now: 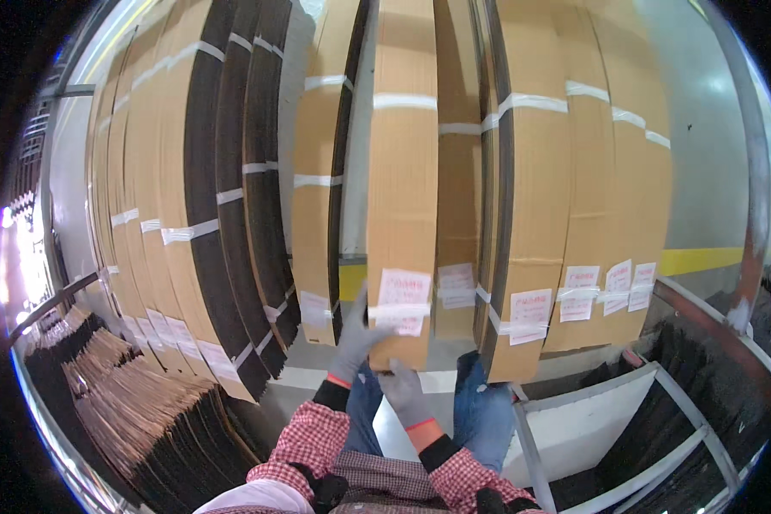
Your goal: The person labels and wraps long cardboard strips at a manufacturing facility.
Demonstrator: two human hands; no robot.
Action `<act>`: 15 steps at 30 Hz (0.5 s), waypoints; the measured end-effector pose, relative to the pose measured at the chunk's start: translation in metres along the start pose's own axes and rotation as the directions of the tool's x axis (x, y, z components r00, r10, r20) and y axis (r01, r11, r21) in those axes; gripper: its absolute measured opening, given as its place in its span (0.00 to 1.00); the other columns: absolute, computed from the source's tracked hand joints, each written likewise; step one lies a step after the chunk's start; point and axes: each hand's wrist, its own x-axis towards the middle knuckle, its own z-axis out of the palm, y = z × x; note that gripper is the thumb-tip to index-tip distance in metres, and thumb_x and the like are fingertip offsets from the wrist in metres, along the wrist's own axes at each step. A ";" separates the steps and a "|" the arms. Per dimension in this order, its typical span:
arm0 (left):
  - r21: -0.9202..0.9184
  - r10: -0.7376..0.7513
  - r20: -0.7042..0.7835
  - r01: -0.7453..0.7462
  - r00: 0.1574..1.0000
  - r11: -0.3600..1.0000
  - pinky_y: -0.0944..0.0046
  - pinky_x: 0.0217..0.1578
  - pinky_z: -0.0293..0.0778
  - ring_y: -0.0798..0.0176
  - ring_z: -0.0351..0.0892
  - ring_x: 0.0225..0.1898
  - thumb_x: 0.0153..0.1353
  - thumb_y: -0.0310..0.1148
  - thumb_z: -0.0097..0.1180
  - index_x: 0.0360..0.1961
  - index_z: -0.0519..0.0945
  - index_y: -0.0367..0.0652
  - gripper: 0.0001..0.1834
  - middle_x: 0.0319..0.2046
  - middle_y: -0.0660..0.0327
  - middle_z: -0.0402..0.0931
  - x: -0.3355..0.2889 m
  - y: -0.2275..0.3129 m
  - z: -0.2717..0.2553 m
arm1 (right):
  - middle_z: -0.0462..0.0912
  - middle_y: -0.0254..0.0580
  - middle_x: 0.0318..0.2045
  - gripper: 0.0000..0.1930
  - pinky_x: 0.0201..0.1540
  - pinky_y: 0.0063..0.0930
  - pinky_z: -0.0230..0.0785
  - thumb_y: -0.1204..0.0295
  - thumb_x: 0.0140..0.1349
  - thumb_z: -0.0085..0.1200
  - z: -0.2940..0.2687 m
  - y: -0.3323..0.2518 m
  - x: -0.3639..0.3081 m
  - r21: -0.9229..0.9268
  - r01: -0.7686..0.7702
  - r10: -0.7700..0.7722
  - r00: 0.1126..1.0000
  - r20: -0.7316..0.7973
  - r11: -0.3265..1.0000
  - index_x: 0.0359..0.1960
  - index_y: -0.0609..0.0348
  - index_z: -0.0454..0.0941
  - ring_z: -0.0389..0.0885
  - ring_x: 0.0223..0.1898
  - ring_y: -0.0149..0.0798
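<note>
A long brown cardboard bundle [403,206], strapped with white tape and bearing a white label [404,289], stands lengthwise in front of me. My left hand [355,338], in a grey glove, grips its left edge near the label, with the thumb over the front face. My right hand [404,396], gloved in grey too, holds the near end from below; its fingertips are partly hidden there. Just left of it is another taped bundle [324,214] with a dark side. A further bundle [459,197] stands partly behind it on the right.
More taped cardboard bundles stand at left [158,206] and right [535,206]. Dark-edged cardboard sheets [141,403] are stacked at lower left. A grey metal frame [608,394] stands by my right leg, and a rusty rail [711,321] runs along the right.
</note>
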 end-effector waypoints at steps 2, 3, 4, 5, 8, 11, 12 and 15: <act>0.027 0.028 0.022 -0.029 0.999 0.999 0.60 0.60 0.62 0.58 0.64 0.61 0.41 0.32 0.70 0.67 0.51 0.36 0.53 0.60 0.52 0.63 -0.019 -0.020 0.010 | 0.70 0.45 0.54 0.21 0.57 0.45 0.66 0.78 0.59 0.54 -0.017 -0.004 -0.017 0.226 -0.099 0.101 0.995 0.002 0.969 0.55 0.59 0.67 0.70 0.54 0.44; 0.048 0.045 0.051 -0.047 0.998 0.998 0.60 0.60 0.62 0.57 0.64 0.61 0.41 0.34 0.71 0.67 0.51 0.36 0.54 0.60 0.52 0.63 -0.019 -0.036 0.016 | 0.71 0.43 0.54 0.22 0.60 0.45 0.62 0.77 0.59 0.55 -0.035 -0.009 -0.020 0.216 -0.105 0.109 0.994 -0.004 0.971 0.56 0.58 0.66 0.69 0.56 0.44; 0.044 0.057 0.047 -0.059 0.997 0.997 0.60 0.60 0.62 0.57 0.64 0.61 0.41 0.34 0.71 0.67 0.51 0.36 0.54 0.60 0.52 0.63 -0.015 -0.052 0.025 | 0.71 0.41 0.55 0.24 0.64 0.44 0.58 0.77 0.58 0.56 -0.056 -0.016 -0.021 0.204 -0.106 0.111 0.994 -0.016 0.973 0.57 0.57 0.66 0.68 0.58 0.44; 0.052 0.023 0.091 -0.027 0.996 0.998 0.60 0.60 0.62 0.58 0.64 0.60 0.41 0.35 0.72 0.67 0.51 0.36 0.55 0.59 0.52 0.64 -0.010 -0.068 0.038 | 0.71 0.41 0.55 0.24 0.64 0.44 0.58 0.77 0.58 0.56 -0.091 -0.022 -0.015 0.194 -0.097 0.101 0.995 -0.010 0.976 0.57 0.57 0.66 0.68 0.58 0.44; 0.015 -0.099 0.230 0.098 0.968 0.995 0.59 0.60 0.61 0.59 0.65 0.59 0.40 0.36 0.73 0.64 0.57 0.36 0.51 0.59 0.52 0.64 0.028 -0.058 0.060 | 0.71 0.39 0.55 0.24 0.63 0.43 0.60 0.78 0.57 0.57 -0.162 -0.039 0.017 0.028 -0.071 0.073 0.991 -0.111 0.997 0.57 0.56 0.66 0.69 0.58 0.44; 0.404 -0.163 0.346 0.010 0.924 0.915 0.59 0.57 0.65 0.61 0.71 0.53 0.45 0.36 0.69 0.60 0.63 0.36 0.42 0.54 0.52 0.69 0.086 -0.048 0.019 | 0.72 0.41 0.53 0.24 0.60 0.39 0.64 0.80 0.58 0.56 -0.170 -0.041 0.025 -0.056 -0.234 0.213 0.945 -0.249 0.971 0.56 0.57 0.66 0.70 0.56 0.43; 0.213 -0.008 0.223 -0.040 0.975 0.976 0.60 0.55 0.67 0.61 0.73 0.50 0.47 0.36 0.68 0.59 0.64 0.36 0.39 0.52 0.52 0.72 0.114 -0.032 0.019 | 0.72 0.41 0.53 0.24 0.60 0.39 0.64 0.80 0.58 0.56 -0.183 -0.039 0.024 -0.053 -0.218 0.198 0.948 -0.247 0.975 0.56 0.57 0.66 0.70 0.56 0.43; -0.614 0.149 0.060 -0.081 0.987 0.785 0.62 0.51 0.70 0.62 0.73 0.49 0.49 0.36 0.66 0.60 0.64 0.37 0.38 0.52 0.51 0.71 0.193 0.001 -0.003 | 0.75 0.42 0.49 0.20 0.56 0.39 0.69 0.81 0.58 0.55 -0.174 0.002 0.030 -0.596 -0.140 0.127 0.990 -0.064 0.791 0.52 0.58 0.70 0.74 0.50 0.43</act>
